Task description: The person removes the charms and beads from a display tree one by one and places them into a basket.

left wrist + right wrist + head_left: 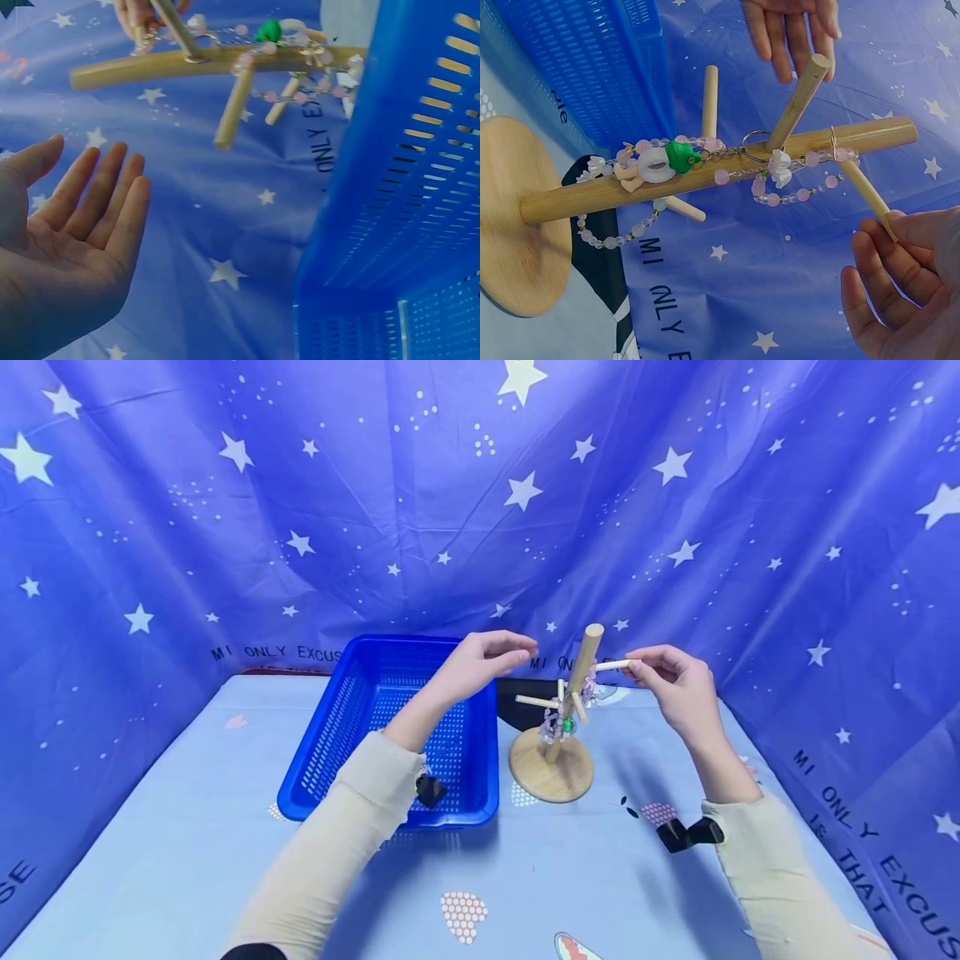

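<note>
A wooden stand with several side pegs stands on its round base, right of the basket. My right hand pinches the tip of one upper peg between thumb and forefinger. At that peg's inner end hangs a bracelet of pink and clear beads with a white flower-shaped bead. A keychain with a green-topped little figure hangs by its ring from another peg. Lower on the stand hangs a second beaded bracelet. My left hand, fingers spread and holding nothing, hovers left of the stand.
A blue perforated plastic basket sits left of the stand, partly beneath my left forearm. Light blue cloth with printed hearts covers the table. A blue star-patterned curtain closes off the back and sides.
</note>
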The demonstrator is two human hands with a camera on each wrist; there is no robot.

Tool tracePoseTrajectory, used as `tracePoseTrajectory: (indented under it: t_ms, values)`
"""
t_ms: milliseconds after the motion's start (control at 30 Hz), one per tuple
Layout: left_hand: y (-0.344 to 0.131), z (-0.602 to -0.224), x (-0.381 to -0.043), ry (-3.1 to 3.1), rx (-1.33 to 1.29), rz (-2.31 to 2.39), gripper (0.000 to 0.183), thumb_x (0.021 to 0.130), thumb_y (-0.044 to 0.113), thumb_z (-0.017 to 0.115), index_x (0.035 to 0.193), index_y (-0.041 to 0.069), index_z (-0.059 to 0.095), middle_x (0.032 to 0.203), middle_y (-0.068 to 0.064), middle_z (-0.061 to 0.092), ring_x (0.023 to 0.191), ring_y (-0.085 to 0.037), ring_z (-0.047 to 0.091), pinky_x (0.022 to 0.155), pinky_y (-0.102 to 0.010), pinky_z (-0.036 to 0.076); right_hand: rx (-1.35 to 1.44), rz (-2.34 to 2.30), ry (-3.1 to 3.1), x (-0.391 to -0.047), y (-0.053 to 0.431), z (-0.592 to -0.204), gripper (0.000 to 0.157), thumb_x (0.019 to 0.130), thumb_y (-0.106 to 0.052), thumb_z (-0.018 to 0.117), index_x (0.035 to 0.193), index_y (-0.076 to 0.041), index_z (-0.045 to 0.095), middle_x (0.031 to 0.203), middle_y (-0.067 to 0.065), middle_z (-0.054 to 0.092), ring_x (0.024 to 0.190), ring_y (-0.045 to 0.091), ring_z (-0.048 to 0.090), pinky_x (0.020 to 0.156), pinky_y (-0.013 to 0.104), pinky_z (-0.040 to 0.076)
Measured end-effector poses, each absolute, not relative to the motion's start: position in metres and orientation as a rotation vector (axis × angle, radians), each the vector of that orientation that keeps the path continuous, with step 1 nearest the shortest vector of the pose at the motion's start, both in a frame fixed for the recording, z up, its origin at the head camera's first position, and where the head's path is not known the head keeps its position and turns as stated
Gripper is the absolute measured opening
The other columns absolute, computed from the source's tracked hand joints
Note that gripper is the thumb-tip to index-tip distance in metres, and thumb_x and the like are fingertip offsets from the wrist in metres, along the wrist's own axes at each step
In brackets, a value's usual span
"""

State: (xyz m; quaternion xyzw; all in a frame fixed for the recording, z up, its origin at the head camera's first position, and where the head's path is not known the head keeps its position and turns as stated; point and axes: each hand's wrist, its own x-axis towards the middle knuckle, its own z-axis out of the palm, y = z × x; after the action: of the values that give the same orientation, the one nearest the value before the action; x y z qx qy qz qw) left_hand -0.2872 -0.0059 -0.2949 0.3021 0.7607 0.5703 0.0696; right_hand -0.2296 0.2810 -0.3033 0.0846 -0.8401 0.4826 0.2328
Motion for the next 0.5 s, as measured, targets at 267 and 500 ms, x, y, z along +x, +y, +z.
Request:
tracePoseTrajectory:
  t_ms: [267,500]
  values:
    - [0.004,-0.311,-0.299,2.273,0.896,1.713,0.032,0.103,0.021,0.057,0.129,0.006,0.065,0.13,-0.013,0.067,0.124,-0.025,0.063,0.105,-0.037,0.052,0.235,1.334,-2.304,-0.228,0.279,-0.303,0.026,0.098,-0.015,0.063,0.111,0.007,0.068,0.082,-0.025,0.066,0.078,-0.008,0.066,0.073,0.01,0.056]
    - [0.012,-0.323,-0.305,2.238,0.894,1.709,0.032,0.102,0.02,0.057,0.13,0.005,0.064,0.13,-0.012,0.067,0.125,-0.025,0.062,0.106,-0.037,0.052,0.231,1.354,-2.294,-0.228,0.28,-0.303,0.026,0.098,-0.013,0.063,0.112,0.008,0.068,0.081,-0.024,0.066,0.078,-0.006,0.067,0.073,0.01,0.056]
